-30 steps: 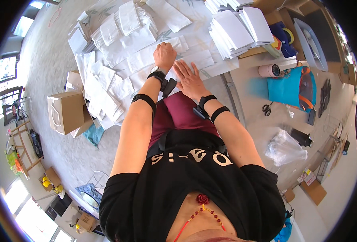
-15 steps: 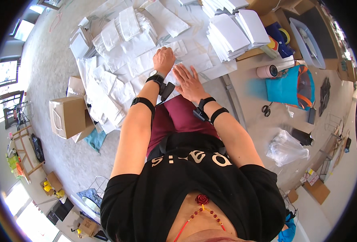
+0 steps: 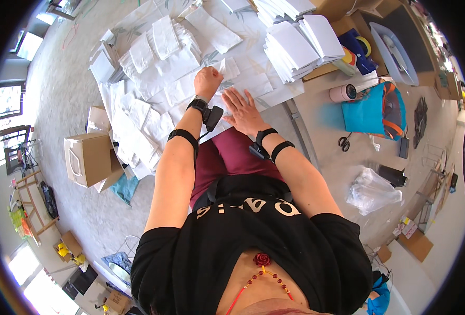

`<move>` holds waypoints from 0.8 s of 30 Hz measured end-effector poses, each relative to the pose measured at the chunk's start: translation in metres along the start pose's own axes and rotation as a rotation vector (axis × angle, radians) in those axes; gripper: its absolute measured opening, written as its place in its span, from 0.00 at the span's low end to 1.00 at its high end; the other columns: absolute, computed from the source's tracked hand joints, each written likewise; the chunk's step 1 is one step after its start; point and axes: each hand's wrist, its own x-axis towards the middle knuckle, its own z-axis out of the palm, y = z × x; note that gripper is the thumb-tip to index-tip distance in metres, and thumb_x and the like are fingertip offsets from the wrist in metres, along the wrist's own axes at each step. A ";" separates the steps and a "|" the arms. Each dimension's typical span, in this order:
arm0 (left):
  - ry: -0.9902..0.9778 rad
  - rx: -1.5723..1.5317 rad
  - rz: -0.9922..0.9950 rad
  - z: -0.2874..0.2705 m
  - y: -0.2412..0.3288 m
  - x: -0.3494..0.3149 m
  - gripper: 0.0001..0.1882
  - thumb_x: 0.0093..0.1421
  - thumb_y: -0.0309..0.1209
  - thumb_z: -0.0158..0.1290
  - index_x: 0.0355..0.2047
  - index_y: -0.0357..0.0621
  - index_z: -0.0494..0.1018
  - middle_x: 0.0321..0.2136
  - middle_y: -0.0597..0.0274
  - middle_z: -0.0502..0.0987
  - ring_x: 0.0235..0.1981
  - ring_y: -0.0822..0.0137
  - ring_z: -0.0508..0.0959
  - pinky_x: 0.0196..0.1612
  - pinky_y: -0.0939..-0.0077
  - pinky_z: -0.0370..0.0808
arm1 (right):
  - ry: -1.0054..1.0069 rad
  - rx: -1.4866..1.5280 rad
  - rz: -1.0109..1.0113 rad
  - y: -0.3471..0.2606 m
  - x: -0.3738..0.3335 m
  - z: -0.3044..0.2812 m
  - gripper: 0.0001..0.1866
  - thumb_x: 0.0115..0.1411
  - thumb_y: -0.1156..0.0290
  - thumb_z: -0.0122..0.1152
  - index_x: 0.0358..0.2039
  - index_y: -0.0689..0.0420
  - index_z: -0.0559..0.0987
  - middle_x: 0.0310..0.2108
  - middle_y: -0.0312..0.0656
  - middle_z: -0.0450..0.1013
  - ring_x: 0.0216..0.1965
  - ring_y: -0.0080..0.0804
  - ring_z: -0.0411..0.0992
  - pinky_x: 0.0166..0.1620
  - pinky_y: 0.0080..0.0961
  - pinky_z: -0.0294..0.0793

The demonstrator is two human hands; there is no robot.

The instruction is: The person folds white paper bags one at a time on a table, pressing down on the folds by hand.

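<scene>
My left hand (image 3: pixel 208 82) is closed in a fist over flat white sleeves on the table. Whether anything is pinched inside it is hidden. Just to its right lies my right hand (image 3: pixel 243 112), palm down with fingers stretched out, at the table's near edge. A flat white sleeve (image 3: pixel 254 85) lies just beyond the right fingertips. Ahead and to the left is a pile of white sleeves (image 3: pixel 165 39). Loose crumpled white sleeves (image 3: pixel 138 128) spread along the left side of the table. Another long one (image 3: pixel 214 29) rests further away.
Stacked white folded sheets (image 3: pixel 291 50) stand at the far right. Beyond them are a tape roll (image 3: pixel 366 46) and a blue-grey tub (image 3: pixel 395 52). A pink cup (image 3: pixel 342 93), a turquoise bag (image 3: pixel 374 110) and scissors (image 3: pixel 344 143) sit right. Cardboard boxes (image 3: pixel 88 157) stand left.
The whole view has shifted slightly. My left fist has come a little nearer to me; my right hand stays flat in nearly the same place.
</scene>
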 end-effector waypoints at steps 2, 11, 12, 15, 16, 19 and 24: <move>-0.001 -0.035 0.018 -0.004 -0.002 0.002 0.12 0.53 0.37 0.62 0.30 0.41 0.82 0.29 0.54 0.84 0.33 0.55 0.84 0.40 0.63 0.80 | -0.013 -0.013 0.006 -0.001 0.000 -0.001 0.42 0.66 0.47 0.57 0.74 0.54 0.58 0.76 0.41 0.51 0.78 0.38 0.44 0.76 0.53 0.35; -0.017 -0.295 -0.138 -0.022 -0.013 0.002 0.11 0.54 0.35 0.62 0.31 0.40 0.84 0.27 0.54 0.85 0.31 0.58 0.85 0.39 0.67 0.80 | -0.003 -0.028 0.004 0.001 -0.001 0.001 0.41 0.67 0.47 0.56 0.74 0.55 0.58 0.76 0.41 0.51 0.78 0.38 0.43 0.76 0.53 0.34; -0.018 -0.316 -0.167 -0.023 -0.016 0.000 0.11 0.54 0.36 0.62 0.31 0.41 0.84 0.28 0.55 0.85 0.31 0.58 0.85 0.39 0.66 0.80 | -0.008 -0.032 0.004 0.000 0.000 0.000 0.41 0.67 0.47 0.55 0.74 0.55 0.57 0.76 0.41 0.51 0.78 0.38 0.43 0.77 0.53 0.34; -0.045 -0.150 -0.084 -0.022 -0.023 -0.004 0.12 0.54 0.39 0.60 0.31 0.43 0.85 0.29 0.57 0.86 0.32 0.57 0.86 0.41 0.66 0.80 | -0.005 -0.032 -0.009 -0.003 0.001 0.000 0.42 0.67 0.46 0.55 0.74 0.55 0.57 0.76 0.41 0.51 0.78 0.38 0.42 0.77 0.53 0.33; -0.061 -0.131 -0.113 -0.021 -0.020 -0.005 0.12 0.55 0.41 0.59 0.31 0.47 0.85 0.29 0.60 0.86 0.35 0.57 0.85 0.46 0.62 0.76 | -0.004 -0.036 -0.007 -0.001 0.000 0.000 0.42 0.67 0.46 0.55 0.74 0.55 0.57 0.77 0.41 0.51 0.78 0.38 0.42 0.77 0.53 0.33; 0.010 0.068 -0.126 -0.021 -0.015 -0.013 0.11 0.55 0.40 0.59 0.31 0.49 0.85 0.30 0.61 0.86 0.37 0.58 0.85 0.49 0.59 0.70 | -0.009 -0.043 -0.006 0.000 -0.002 0.001 0.42 0.68 0.46 0.55 0.75 0.54 0.56 0.77 0.41 0.50 0.78 0.39 0.42 0.76 0.53 0.33; -0.011 -0.009 -0.107 -0.026 -0.015 -0.016 0.13 0.56 0.43 0.59 0.35 0.50 0.85 0.31 0.63 0.86 0.36 0.60 0.85 0.49 0.57 0.69 | -0.021 -0.038 -0.006 0.001 -0.001 0.001 0.42 0.68 0.46 0.54 0.75 0.54 0.55 0.77 0.41 0.50 0.78 0.39 0.42 0.76 0.54 0.33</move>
